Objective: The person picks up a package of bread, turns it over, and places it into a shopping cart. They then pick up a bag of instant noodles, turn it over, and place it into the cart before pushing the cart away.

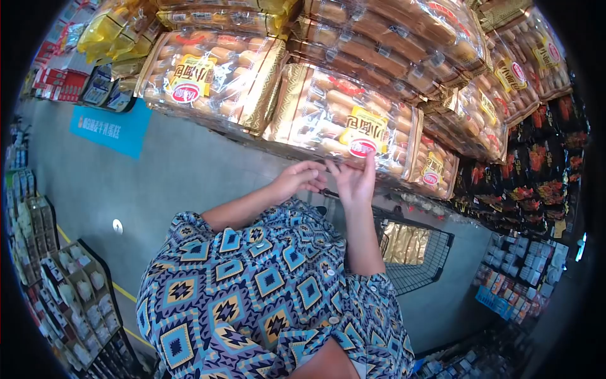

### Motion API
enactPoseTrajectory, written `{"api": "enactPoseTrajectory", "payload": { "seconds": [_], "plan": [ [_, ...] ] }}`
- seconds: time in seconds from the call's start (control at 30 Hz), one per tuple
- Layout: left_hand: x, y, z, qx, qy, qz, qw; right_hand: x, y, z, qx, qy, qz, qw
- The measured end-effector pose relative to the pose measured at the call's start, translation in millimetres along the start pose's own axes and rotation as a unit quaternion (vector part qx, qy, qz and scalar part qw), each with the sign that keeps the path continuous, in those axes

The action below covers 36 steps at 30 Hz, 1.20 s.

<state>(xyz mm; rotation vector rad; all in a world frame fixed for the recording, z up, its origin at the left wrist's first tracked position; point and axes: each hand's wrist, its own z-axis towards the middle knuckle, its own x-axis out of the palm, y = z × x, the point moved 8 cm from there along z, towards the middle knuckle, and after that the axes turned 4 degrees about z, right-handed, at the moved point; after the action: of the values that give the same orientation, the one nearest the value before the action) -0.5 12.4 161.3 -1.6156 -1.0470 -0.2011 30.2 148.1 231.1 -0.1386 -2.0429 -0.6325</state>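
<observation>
My left hand (299, 178) is just below the front edge of the stacked bread packs, its fingers loosely bent and slightly apart, holding nothing I can see. Beside it my right hand (355, 182) is raised with fingers spread, at the lower edge of a clear-and-gold pack of small bread rolls (334, 104). Whether its fingertips touch the wrapper I cannot tell. Another such bread pack (211, 76) lies to the left, and a smaller-looking bread pack (434, 167) shows to the right.
More bread packs (385, 44) are piled high behind. A wire shopping cart (435, 259) with gold packages (406, 243) inside stands at my right. Black snack bags (530, 170) hang at the right. A blue sign (113, 129) and display racks (79, 290) are on the left.
</observation>
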Motion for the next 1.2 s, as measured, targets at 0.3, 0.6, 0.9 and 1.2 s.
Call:
{"api": "enactPoseTrajectory", "payload": {
  "seconds": [0.3, 0.6, 0.9, 1.2],
  "plan": [
    [-9.4, -19.4, 0.7, 0.067, -0.010, 0.036, 0.997, -82.9, 72.0, -31.0, -0.039, -0.135, -0.215, 0.967],
    [-32.1, -60.0, 14.8, 0.183, -0.139, 0.043, 0.972, -49.2, 97.0, -4.8, -0.143, -0.063, -0.322, 0.934],
    [-27.3, -48.9, 3.8, 0.197, -0.127, 0.129, 0.963, -83.4, 133.7, -27.3, -0.204, -0.095, -0.525, 0.821],
    [-31.1, -60.9, 11.3, 0.230, -0.157, 0.175, 0.944, -75.0, 134.1, -2.2, -0.247, -0.060, -0.570, 0.781]
  ]
}}
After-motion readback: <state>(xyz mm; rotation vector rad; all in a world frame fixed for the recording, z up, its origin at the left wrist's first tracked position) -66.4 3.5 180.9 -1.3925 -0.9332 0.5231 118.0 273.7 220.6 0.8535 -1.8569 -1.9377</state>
